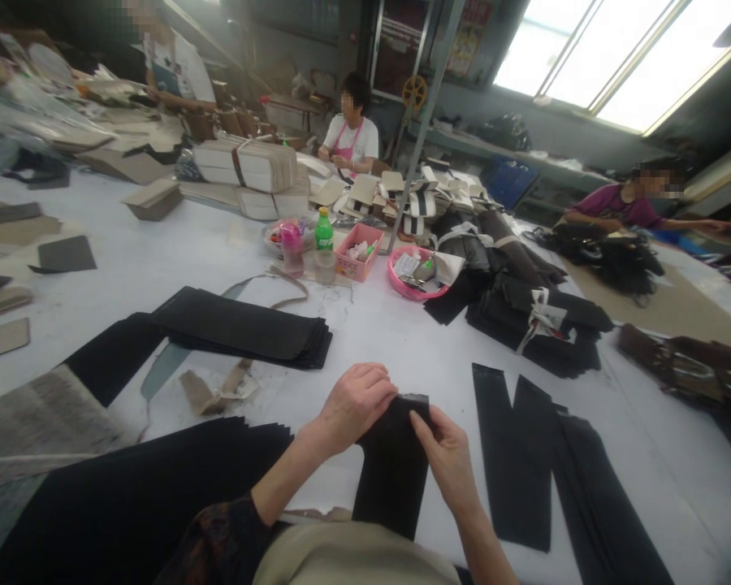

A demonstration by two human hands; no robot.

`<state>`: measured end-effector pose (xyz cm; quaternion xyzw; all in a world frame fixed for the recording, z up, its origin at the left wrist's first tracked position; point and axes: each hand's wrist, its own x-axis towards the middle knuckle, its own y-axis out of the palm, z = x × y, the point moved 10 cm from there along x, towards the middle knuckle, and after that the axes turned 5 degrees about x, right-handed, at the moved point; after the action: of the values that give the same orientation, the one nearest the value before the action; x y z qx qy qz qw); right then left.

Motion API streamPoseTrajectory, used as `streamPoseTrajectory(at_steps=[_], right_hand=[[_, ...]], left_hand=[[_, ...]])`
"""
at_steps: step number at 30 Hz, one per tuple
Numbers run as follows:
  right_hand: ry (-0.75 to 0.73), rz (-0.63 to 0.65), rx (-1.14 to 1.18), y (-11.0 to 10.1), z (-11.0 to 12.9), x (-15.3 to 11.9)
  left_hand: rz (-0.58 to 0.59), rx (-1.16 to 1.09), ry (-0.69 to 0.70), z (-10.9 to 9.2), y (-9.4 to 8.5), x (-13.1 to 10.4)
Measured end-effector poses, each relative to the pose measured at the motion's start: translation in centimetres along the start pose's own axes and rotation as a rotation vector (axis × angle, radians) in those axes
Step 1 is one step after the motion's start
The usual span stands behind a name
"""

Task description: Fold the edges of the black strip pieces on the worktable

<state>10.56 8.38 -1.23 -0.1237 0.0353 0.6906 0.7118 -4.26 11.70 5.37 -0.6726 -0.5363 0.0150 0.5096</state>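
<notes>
A long black strip of material (393,479) stands out in front of my body, its top edge between my two hands. My left hand (356,406) has its fingers closed on the upper left corner. The thumb and fingers of my right hand (444,447) pinch the upper right corner. More black strips (517,463) lie on the white table (439,349) to the right. A neat stack of black pieces (244,325) rests beyond my left hand, and a fanned pile of black pieces (158,487) spreads at the lower left.
A green-capped bottle (323,236), a pink box (359,252) and a pink basket (420,272) stand across the table. Tied black bundles (529,325) lie at the right. Scraps (216,390) lie left of my hands. Three people sit or stand beyond the table.
</notes>
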Motion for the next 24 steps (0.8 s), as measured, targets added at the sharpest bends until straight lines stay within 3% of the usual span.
streamPoseTrajectory(at_steps=[6,12,21,24], right_hand=[[0.040,-0.029,0.107,0.6,-0.3,0.1],[0.043,0.006,0.104,0.9,-0.1,-0.2],[0.096,0.086,0.155,1.7,-0.2,-0.5],[0.096,0.083,0.163,1.6,-0.3,-0.6]], left_hand=[[0.049,-0.099,-0.054,0.2,0.0,0.1],[0.137,-0.306,-0.303,1.8,0.2,0.0],[0.396,-0.931,-0.703,4.5,4.5,-2.7],[0.475,-1.113,-0.717,4.4,4.9,-3.2]])
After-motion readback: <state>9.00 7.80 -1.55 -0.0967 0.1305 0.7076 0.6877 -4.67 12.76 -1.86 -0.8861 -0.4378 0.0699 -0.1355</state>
